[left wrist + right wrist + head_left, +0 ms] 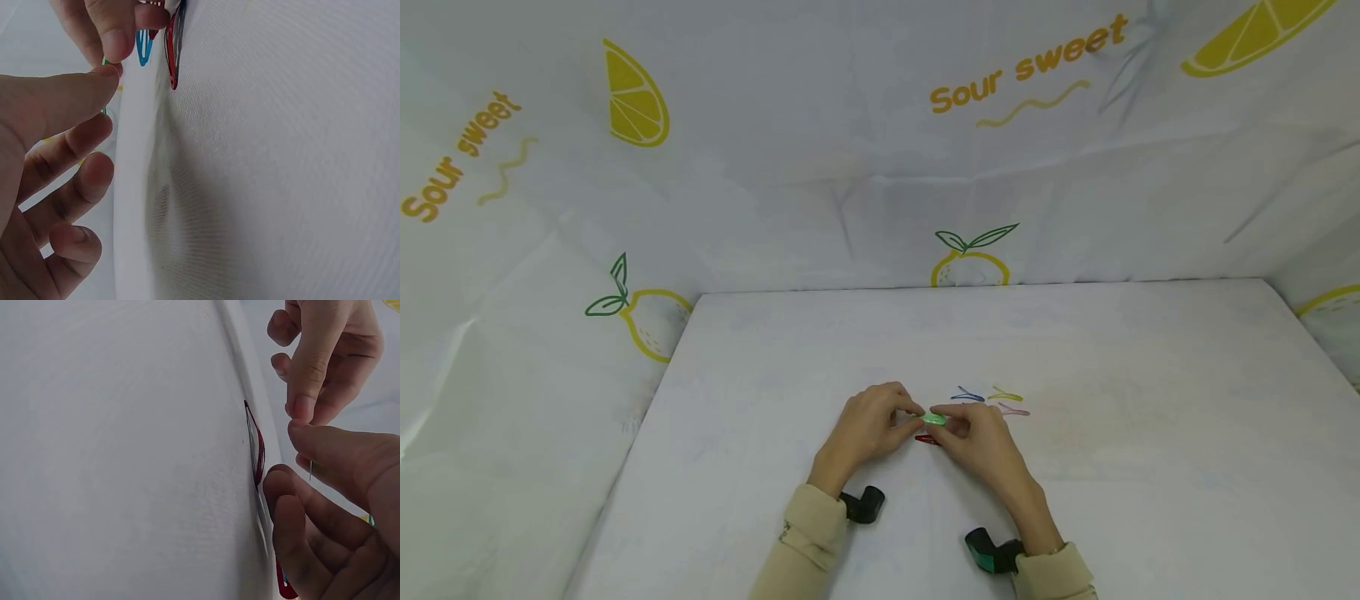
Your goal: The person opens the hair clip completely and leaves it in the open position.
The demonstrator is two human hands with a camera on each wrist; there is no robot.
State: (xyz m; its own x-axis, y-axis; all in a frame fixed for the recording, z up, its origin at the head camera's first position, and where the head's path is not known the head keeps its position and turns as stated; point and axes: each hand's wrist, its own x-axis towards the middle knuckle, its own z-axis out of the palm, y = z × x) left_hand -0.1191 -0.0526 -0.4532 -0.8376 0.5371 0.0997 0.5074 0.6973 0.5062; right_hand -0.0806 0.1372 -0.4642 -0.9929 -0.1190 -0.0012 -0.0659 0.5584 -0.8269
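A bright green snap hair clip (pixel 935 418) is held just above the table between both hands. My left hand (pixel 871 423) pinches it from the left with thumb and index finger; the other fingers are loosely bent in the left wrist view. From the right, my right hand (pixel 987 447) pinches it with thumb and forefinger. Fingers cover most of the clip in both wrist views. Under the right fingers lies a red hair clip (pixel 927 438), standing out in the right wrist view as a dark red clip (pixel 258 459).
Beyond the right hand lie a blue hair clip (pixel 967 394), a yellow hair clip (pixel 1006 393) and a pink hair clip (pixel 1015 411), all on the white table (pixel 737 417). A white lemon-print cloth (pixel 790 167) hangs around the back and sides.
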